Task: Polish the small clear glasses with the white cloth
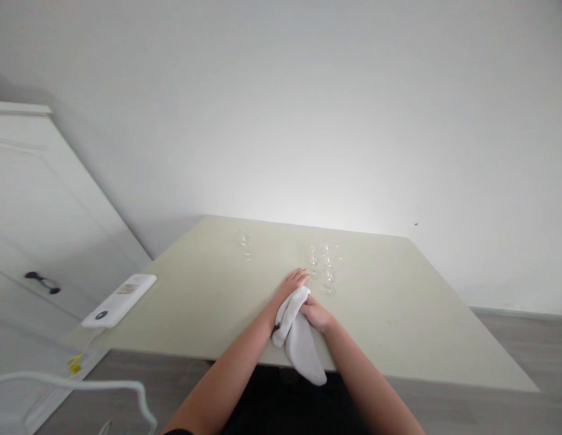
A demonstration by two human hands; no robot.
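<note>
White cloth (299,338) is bunched between the person's two hands at the near edge of the pale table (399,314), its loose end drooping over that edge toward their lap. The right hand (316,314) has its fingers closed around the middle of the bundle. The left hand (292,283) lies with fingers stretched out flat, pointing to the far side, its heel against the cloth's upper end and its tips just short of the glassware. A cluster of small clear stemmed glasses (325,263) stands just beyond the hands, slightly right, and a single glass (245,240) stands well apart from them, farther left. From where I stand, no glass is lifted or held, and all seem upright on the tabletop. Whether any has met the cloth I cannot tell, so I judge the handling of the glasses to be either at its start or between pieces. A flat white device (120,300) rests at the table's left edge, beside a white cabinet (31,205) with a dark handle (42,282).
</note>
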